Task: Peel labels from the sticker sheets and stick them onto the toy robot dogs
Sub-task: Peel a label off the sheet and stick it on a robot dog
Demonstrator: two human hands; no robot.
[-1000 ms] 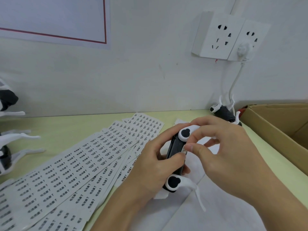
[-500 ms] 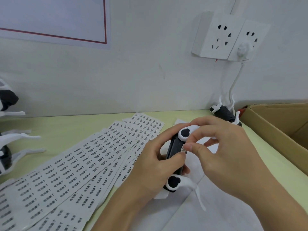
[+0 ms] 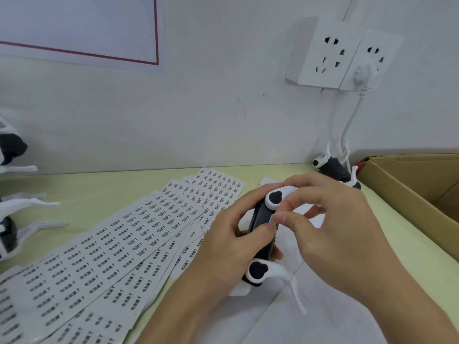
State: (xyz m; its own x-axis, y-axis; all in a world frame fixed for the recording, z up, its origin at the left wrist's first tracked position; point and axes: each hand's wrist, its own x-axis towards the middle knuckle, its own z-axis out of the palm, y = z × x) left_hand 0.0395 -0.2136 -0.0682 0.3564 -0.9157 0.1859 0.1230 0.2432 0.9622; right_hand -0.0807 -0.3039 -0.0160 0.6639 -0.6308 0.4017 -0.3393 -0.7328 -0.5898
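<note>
A left hand (image 3: 231, 242) holds a toy robot dog (image 3: 263, 234) above the table (image 3: 99, 189); the right hand's (image 3: 335, 234) narrow grip presses a label (image 3: 272, 221) on. Sticker sheets (image 3: 111, 249) remain mostly full, other dogs waiting.

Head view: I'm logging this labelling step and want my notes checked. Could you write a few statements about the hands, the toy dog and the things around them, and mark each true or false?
1. The left hand grips the black body of the toy robot dog. True.
2. The right hand rests flat on the sticker sheets. False: it is at the held dog, fingertips at a small label on the dog's body.
3. The sticker sheets lie fanned out left of the hands. True.
4. The cardboard box stands at the left edge of the table. False: it is at the right.
5. Another toy dog lies by the wall below the wall socket. True.
6. Nothing is plugged into the wall socket. False: a white plug sits in it.
</note>
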